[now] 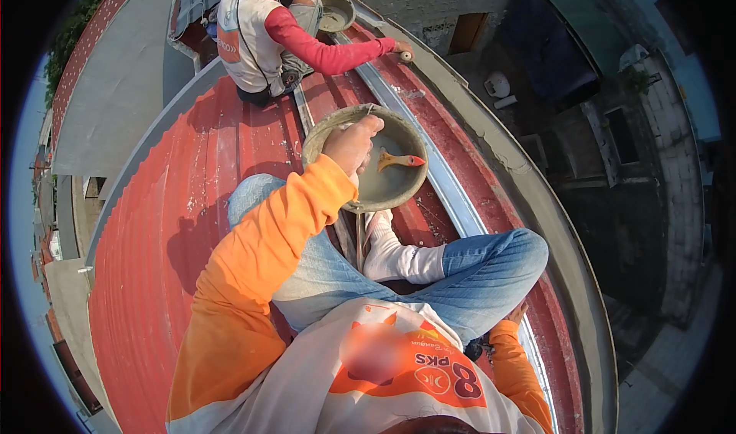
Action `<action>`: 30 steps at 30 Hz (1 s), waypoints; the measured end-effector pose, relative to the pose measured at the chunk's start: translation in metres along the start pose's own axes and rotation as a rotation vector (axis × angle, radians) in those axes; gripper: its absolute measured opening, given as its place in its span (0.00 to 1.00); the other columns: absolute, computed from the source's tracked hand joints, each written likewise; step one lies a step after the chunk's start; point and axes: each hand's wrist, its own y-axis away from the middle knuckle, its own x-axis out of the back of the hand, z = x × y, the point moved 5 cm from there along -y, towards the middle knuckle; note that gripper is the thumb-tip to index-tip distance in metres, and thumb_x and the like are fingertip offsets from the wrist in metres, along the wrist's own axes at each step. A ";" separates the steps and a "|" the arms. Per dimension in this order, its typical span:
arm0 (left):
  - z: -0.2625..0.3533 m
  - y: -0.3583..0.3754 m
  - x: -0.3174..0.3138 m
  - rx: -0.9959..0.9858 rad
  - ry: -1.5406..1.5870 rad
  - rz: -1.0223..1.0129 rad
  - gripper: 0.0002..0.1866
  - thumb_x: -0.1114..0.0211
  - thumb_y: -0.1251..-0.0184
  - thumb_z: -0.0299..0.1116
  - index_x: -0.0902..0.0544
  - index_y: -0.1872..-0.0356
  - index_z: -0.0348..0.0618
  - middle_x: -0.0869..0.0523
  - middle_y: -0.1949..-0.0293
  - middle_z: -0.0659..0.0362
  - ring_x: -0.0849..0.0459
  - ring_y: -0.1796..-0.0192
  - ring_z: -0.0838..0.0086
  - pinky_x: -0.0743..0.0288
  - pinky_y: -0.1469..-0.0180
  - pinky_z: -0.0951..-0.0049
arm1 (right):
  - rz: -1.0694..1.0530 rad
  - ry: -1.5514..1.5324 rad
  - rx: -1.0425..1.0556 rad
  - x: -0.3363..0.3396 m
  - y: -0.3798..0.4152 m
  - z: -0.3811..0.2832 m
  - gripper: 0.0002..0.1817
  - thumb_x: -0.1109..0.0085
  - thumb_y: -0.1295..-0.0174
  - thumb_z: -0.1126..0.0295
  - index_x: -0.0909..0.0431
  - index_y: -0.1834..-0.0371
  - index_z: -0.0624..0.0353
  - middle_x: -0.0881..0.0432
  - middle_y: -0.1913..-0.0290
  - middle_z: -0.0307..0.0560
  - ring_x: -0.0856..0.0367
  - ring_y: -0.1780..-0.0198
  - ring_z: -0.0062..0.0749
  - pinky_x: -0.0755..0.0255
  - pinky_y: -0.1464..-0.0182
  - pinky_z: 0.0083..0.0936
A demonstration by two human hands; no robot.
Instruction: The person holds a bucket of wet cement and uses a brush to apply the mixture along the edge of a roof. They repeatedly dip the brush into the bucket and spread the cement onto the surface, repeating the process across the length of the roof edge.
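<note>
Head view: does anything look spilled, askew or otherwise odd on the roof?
Pale specks dot the roof left of the bowl, standing out against the red; they may be splashes, though their source isn't shown. A tool lies loose inside the bowl. Nothing looks clearly askew or damaged.

A red corrugated roof (146, 288) lies in sunlight.

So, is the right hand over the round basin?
No, the right hand is down near the right knee, well away from the round basin.
</note>
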 end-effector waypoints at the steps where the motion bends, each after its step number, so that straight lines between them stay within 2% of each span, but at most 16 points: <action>1: 0.000 0.000 0.000 0.000 -0.011 0.006 0.14 0.39 0.46 0.40 0.26 0.67 0.40 0.35 0.84 0.69 0.40 0.84 0.86 0.49 0.81 0.83 | 0.022 0.015 0.012 -0.005 0.002 0.003 0.21 0.53 0.48 0.57 0.25 0.55 0.58 0.27 0.52 0.50 0.34 0.50 0.44 0.42 0.50 0.39; 8: 0.002 0.002 0.000 0.004 -0.003 0.009 0.14 0.39 0.46 0.40 0.26 0.66 0.41 0.35 0.84 0.69 0.40 0.84 0.85 0.48 0.81 0.82 | 0.012 0.084 0.001 0.009 -0.001 -0.008 0.21 0.53 0.48 0.57 0.25 0.55 0.58 0.27 0.52 0.49 0.35 0.50 0.44 0.42 0.49 0.37; 14: 0.001 0.001 0.000 -0.005 -0.012 0.011 0.14 0.38 0.47 0.40 0.26 0.66 0.41 0.35 0.84 0.69 0.40 0.84 0.85 0.48 0.80 0.83 | 0.016 0.099 -0.012 -0.018 0.006 0.011 0.21 0.53 0.48 0.58 0.26 0.55 0.57 0.27 0.53 0.48 0.35 0.50 0.43 0.43 0.49 0.37; 20: 0.001 0.002 0.000 0.018 -0.008 0.007 0.14 0.38 0.47 0.40 0.26 0.67 0.40 0.36 0.84 0.70 0.40 0.84 0.85 0.48 0.80 0.83 | 0.005 0.073 -0.016 0.014 -0.002 -0.010 0.20 0.52 0.48 0.59 0.25 0.55 0.57 0.27 0.54 0.47 0.34 0.51 0.41 0.43 0.50 0.37; 26: 0.000 -0.001 0.001 0.008 -0.028 -0.020 0.15 0.39 0.46 0.41 0.27 0.65 0.40 0.36 0.84 0.70 0.40 0.84 0.85 0.48 0.80 0.82 | 0.057 0.012 0.008 -0.009 0.005 0.008 0.20 0.51 0.48 0.59 0.25 0.55 0.57 0.27 0.54 0.47 0.35 0.52 0.42 0.43 0.50 0.37; 30: 0.000 -0.002 0.000 0.016 -0.036 -0.043 0.16 0.39 0.46 0.42 0.27 0.64 0.41 0.36 0.84 0.70 0.40 0.83 0.85 0.47 0.80 0.82 | 0.028 -0.080 -0.087 0.030 -0.004 -0.014 0.20 0.51 0.48 0.59 0.25 0.55 0.58 0.27 0.54 0.49 0.35 0.51 0.43 0.43 0.49 0.38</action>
